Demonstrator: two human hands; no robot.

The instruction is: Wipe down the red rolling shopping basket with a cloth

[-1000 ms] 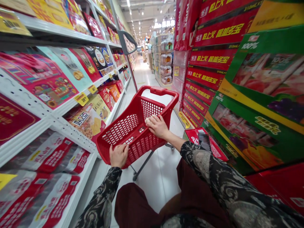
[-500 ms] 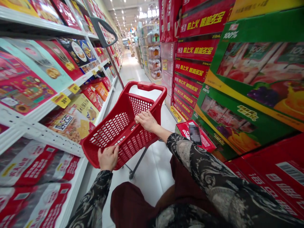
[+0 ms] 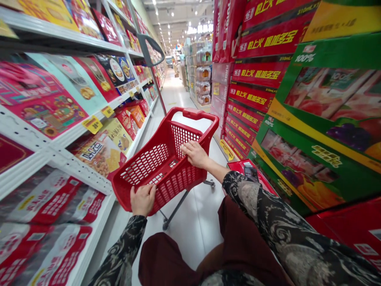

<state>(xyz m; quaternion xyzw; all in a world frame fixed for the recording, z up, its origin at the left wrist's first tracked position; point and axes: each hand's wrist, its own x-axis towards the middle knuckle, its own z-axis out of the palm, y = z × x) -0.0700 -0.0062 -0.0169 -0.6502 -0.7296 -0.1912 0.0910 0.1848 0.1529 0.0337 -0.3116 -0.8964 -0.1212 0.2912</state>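
A red plastic shopping basket [image 3: 154, 163] on a wheeled metal frame stands in the aisle in front of me, tilted, with nothing visible inside. My left hand [image 3: 142, 200] is closed over its near rim. My right hand [image 3: 195, 154] grips the basket's right rim, fingers curled over the edge. A grey pull handle [image 3: 151, 49] rises on a pole beyond the basket. Both my sleeves are dark with a pale swirl pattern.
White shelves [image 3: 74, 137] on the left hold boxed and bagged snacks with yellow price tags. Stacked red drink cartons [image 3: 253, 95] and green juice cartons [image 3: 321, 119] line the right side. A low red carton [image 3: 258, 178] lies by my right elbow. The pale floor [image 3: 178, 95] runs ahead.
The view has swung slightly, first left and then back right. Both hands stay on the basket rims, and the basket keeps its tilted pose.
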